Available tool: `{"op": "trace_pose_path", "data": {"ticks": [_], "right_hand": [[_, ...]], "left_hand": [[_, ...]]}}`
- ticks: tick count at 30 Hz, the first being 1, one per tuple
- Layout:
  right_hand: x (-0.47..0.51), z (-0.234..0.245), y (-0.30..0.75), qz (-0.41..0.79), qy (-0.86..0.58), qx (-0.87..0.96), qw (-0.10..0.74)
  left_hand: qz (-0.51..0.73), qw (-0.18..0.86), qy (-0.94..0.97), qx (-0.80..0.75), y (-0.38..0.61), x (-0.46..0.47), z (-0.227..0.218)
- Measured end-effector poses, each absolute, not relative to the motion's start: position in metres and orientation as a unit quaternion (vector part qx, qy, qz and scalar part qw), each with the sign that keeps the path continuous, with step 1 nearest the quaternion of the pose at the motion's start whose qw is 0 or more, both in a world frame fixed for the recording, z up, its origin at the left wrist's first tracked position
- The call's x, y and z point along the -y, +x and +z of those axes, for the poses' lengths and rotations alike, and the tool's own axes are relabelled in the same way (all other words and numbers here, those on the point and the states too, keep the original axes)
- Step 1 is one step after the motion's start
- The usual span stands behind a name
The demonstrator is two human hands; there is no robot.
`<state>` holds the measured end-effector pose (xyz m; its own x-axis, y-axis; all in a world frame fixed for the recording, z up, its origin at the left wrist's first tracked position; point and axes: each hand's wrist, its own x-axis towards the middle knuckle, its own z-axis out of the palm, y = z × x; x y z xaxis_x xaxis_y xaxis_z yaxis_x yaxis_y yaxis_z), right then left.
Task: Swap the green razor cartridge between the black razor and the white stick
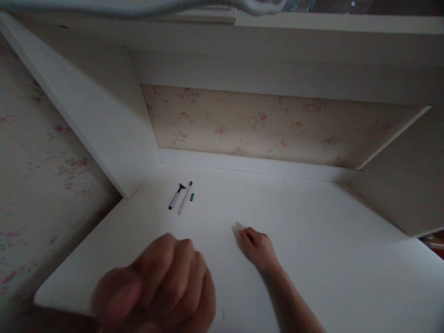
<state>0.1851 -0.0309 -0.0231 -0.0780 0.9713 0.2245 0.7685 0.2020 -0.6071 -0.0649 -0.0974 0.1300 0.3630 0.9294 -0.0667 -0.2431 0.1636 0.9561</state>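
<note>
Close to the camera, my left hand [169, 282] is raised above the front of the white desk [333, 259]. Its fingers are curled into a fist, blurred a little, with no object showing in them. My right hand [258, 247] rests on the desktop as a loose fist, and nothing shows in the dark hollow by its thumb. Further back to the left lie a razor [176, 198] with a black head, a pale toothbrush [185, 199] with a dark head, and a small dark green piece [192, 197] of a kind I cannot make out.
A white side panel [93, 92] rises at the left, and another panel [391, 180] closes the right. Overhead runs a shelf [277, 41] with a pale cable [138, 8] along its edge. Floral wallpaper [243, 122] covers the back wall.
</note>
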Motion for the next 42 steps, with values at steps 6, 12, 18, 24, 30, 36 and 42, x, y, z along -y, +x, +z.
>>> {"op": "trace_pose_path", "data": {"ticks": [6,12,18,24,30,36,42], "right_hand": [[0.031,-0.021,0.183,0.171,-0.617,0.709,0.295],[0.032,-0.017,0.183,0.174,-0.618,0.712,0.285],[0.031,-0.019,0.184,0.18,-0.616,0.709,0.291],[0.031,-0.022,0.186,0.196,-0.611,0.704,0.302],[0.03,-0.023,0.187,0.198,-0.614,0.699,0.307],[0.028,-0.025,0.188,0.192,-0.619,0.7,0.3],[0.029,-0.026,0.188,0.187,-0.619,0.7,0.304]], "left_hand": [[0.317,0.689,0.591,-0.273,-0.025,0.045,0.101],[0.248,0.633,0.611,-0.406,-0.02,0.016,0.042],[0.253,0.706,0.545,-0.376,-0.014,0.011,0.015],[0.252,0.727,0.53,-0.357,-0.015,0.012,0.018],[0.258,0.725,0.527,-0.362,-0.016,0.011,0.014],[0.245,0.705,0.555,-0.367,-0.013,0.012,0.015],[0.239,0.707,0.555,-0.367,-0.014,0.013,0.017]]}}
